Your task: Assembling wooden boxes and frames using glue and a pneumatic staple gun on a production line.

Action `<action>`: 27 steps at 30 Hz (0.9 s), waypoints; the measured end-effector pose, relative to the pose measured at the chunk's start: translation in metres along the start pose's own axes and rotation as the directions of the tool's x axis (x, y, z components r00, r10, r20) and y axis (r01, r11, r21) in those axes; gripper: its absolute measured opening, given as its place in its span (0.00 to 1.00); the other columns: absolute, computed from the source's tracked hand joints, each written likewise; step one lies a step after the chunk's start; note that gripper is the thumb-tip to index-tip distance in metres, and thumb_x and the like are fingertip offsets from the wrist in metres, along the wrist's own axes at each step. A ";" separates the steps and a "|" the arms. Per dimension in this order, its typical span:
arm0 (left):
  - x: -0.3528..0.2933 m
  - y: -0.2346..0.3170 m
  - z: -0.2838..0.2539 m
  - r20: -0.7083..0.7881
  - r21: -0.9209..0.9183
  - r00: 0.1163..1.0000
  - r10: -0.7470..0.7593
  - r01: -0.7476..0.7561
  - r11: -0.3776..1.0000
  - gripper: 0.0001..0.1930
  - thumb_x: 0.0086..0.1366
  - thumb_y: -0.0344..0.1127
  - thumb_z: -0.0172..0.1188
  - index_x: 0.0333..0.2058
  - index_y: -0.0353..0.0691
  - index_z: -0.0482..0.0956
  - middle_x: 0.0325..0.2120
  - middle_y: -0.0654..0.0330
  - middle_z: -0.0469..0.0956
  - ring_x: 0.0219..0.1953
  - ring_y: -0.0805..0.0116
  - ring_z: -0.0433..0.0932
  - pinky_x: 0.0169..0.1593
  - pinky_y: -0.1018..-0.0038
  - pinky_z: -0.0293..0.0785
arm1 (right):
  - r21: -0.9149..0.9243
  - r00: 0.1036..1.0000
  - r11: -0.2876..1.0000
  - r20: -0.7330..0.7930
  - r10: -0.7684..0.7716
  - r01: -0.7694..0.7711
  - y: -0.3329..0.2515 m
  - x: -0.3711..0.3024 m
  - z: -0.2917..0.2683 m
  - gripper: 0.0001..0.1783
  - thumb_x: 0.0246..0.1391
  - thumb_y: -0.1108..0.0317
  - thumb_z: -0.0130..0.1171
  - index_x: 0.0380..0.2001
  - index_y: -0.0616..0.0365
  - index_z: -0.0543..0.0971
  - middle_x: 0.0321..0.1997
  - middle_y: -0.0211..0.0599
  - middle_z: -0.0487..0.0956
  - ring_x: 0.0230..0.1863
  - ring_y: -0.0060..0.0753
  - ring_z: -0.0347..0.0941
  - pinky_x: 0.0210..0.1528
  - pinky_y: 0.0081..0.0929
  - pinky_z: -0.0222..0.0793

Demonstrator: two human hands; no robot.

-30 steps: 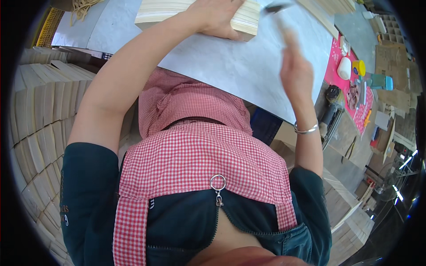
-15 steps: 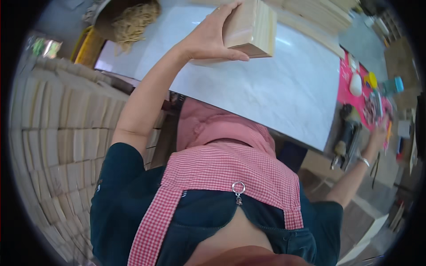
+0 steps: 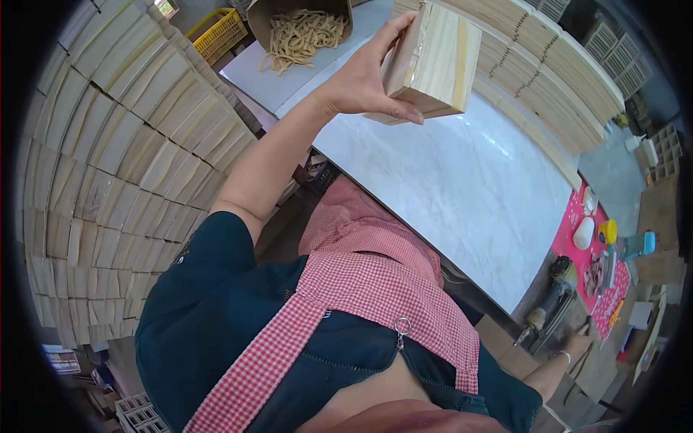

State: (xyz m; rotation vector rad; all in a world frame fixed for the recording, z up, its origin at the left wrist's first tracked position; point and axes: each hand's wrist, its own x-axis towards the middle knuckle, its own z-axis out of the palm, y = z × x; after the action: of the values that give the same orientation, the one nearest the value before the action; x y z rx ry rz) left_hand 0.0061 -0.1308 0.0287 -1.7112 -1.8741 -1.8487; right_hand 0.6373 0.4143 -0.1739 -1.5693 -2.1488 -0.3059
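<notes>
One wooden box (image 3: pixel 433 61), pale, open-framed, made of thin glued boards, is held up above the far left part of the white table (image 3: pixel 476 187). It does not touch the table top.

Left hand (image 3: pixel 361 83): grip clamped on the wooden box, thumb up along the near face, fingers (image 3: pixel 404 115) curled under the lower edge. The box is tilted, one corner pointing away from the person.

Right hand (image 3: pixel 581 330): low at the right edge of the view, by the table's near right corner, with one bracelet (image 3: pixel 563 355) on the wrist. It is close to a dark power tool (image 3: pixel 556 296) lying below the table edge. Most of the hand is hidden; whether its grip is apart or together cannot be told.

Counts elsewhere:
- One brown container (image 3: pixel 299 22) of pale wood shavings at the far left end of the table.
- One yellow crate (image 3: pixel 216 32) beside it, off the table.
- One pink mat (image 3: pixel 577 249) at the right end, carrying one white egg-shaped object (image 3: pixel 583 232), one yellow lid (image 3: pixel 608 231) and one blue object (image 3: pixel 641 244).
- Stacked wooden boards (image 3: pixel 108 180) fill the left side, too many to count; further stacks (image 3: pixel 548 65) run along the far edge of the table.

The person wears one red-checked apron (image 3: pixel 375 289) over a dark shirt.
</notes>
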 end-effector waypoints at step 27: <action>-0.029 -0.072 0.076 0.050 0.839 0.852 -0.522 0.247 0.484 0.64 0.31 0.53 0.85 0.68 0.41 0.62 0.59 0.52 0.72 0.57 0.48 0.72 0.64 0.54 0.64 | 0.035 0.986 0.999 0.161 0.033 -0.039 -0.200 -0.106 -0.052 0.40 0.49 0.56 0.71 0.59 0.68 0.65 0.52 0.63 0.75 0.47 0.65 0.75 0.53 0.50 0.73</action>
State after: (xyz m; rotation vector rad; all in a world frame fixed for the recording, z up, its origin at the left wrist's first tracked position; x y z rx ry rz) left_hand 0.0197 -0.0757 -0.0636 -1.2846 -2.7758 -0.4515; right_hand 0.4865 0.2378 -0.1628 -1.6600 -2.2297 -0.1298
